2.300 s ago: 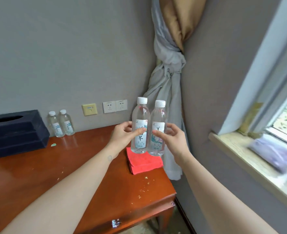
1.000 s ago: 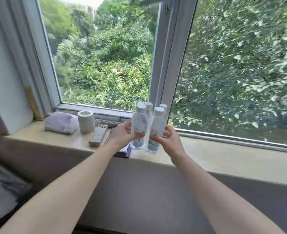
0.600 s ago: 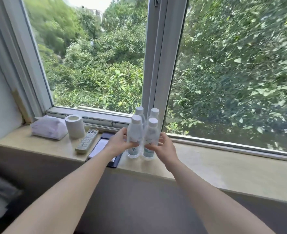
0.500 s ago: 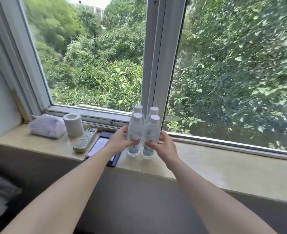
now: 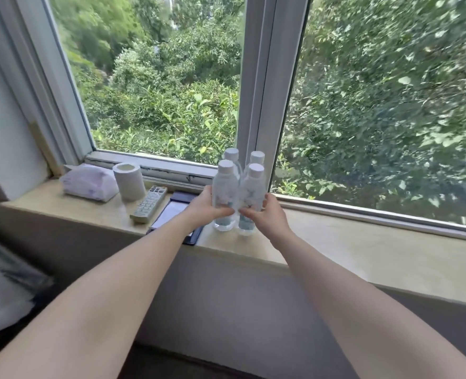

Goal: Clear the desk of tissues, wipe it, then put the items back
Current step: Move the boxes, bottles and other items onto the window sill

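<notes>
Left hand [image 5: 204,207]: grips left bottle [image 5: 224,192]
Right hand [image 5: 267,214]: grips right bottle [image 5: 252,198]
Progress: both at windowsill [image 5: 363,250] front edge — wiping, returning likely remain

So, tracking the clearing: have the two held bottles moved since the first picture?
Yes. The held bottles left the desk and now sit on the windowsill, just in front of the rear bottles.

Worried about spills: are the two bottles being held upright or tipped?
Upright: left bottle in the left hand, right bottle in the right hand, caps up, bases on the windowsill.
</notes>
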`<state>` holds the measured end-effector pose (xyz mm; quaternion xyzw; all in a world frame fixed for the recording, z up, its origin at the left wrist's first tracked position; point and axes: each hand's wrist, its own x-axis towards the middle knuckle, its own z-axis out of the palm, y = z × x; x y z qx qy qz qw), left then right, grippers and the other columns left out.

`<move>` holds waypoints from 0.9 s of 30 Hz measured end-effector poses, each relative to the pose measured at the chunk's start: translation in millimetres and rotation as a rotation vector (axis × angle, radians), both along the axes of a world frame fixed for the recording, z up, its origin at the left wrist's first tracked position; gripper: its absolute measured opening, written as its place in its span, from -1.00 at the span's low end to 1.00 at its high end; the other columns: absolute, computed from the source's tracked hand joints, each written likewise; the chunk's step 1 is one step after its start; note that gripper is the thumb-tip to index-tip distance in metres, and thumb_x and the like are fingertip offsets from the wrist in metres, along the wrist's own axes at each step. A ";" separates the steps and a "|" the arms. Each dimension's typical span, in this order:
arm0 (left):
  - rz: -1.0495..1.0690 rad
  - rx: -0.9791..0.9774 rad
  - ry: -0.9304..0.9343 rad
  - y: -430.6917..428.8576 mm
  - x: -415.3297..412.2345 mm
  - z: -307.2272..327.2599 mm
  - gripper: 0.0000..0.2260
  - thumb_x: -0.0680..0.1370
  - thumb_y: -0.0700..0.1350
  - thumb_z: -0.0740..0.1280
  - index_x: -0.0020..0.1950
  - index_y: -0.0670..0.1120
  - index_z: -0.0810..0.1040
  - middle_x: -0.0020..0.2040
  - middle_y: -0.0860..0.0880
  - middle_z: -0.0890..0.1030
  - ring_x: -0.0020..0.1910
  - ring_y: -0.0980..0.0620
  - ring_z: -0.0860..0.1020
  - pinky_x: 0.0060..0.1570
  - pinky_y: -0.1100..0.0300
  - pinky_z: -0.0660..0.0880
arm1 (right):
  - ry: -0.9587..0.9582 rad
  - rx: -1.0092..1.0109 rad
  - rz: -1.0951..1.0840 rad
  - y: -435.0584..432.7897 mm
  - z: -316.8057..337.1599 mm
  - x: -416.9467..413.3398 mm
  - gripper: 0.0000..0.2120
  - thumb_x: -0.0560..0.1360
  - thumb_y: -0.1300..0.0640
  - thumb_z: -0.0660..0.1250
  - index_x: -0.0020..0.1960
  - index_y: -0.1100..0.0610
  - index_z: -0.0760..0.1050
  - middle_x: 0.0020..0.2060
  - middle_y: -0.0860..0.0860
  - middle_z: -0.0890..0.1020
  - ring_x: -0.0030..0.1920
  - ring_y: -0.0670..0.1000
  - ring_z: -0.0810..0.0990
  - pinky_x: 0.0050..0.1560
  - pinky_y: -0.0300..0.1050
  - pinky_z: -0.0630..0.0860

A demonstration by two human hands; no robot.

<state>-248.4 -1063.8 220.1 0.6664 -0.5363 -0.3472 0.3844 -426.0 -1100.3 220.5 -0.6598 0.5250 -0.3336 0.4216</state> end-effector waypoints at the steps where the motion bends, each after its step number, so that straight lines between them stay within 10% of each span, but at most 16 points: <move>1: -0.019 0.016 -0.012 2.9 -1.6 2.2 -0.34 0.45 -0.07 0.54 0.43 -0.07 0.27 0.26 0.02 0.51 0.23 0.05 0.51 0.18 0.13 0.45 | 0.023 0.004 0.007 2.0 0.9 0.9 -0.34 0.24 -0.08 0.57 0.24 0.11 0.43 0.06 -0.07 0.61 0.09 -0.01 0.60 0.18 0.07 0.54; 12: -0.093 0.100 -0.307 68.2 18.5 -4.0 -0.20 0.49 0.03 0.48 0.58 -0.12 0.11 0.57 -0.05 0.22 0.51 -0.02 0.25 0.36 0.13 0.30 | 0.345 0.160 0.200 50.0 -16.1 6.9 -0.81 0.42 0.06 0.49 -0.07 0.14 0.58 -0.23 0.06 0.59 -0.27 -0.01 0.51 -0.14 -0.09 0.45; 27: 0.158 0.273 -0.612 302.5 202.6 -3.9 -0.29 0.48 0.11 0.45 0.54 -0.03 0.23 0.50 -0.02 0.30 0.40 -0.01 0.40 0.39 0.00 0.34 | 0.492 -0.063 0.724 208.5 -3.0 221.5 -0.71 0.44 0.08 0.46 0.15 0.10 0.61 0.08 0.03 0.67 0.04 -0.01 0.62 0.05 -0.21 0.49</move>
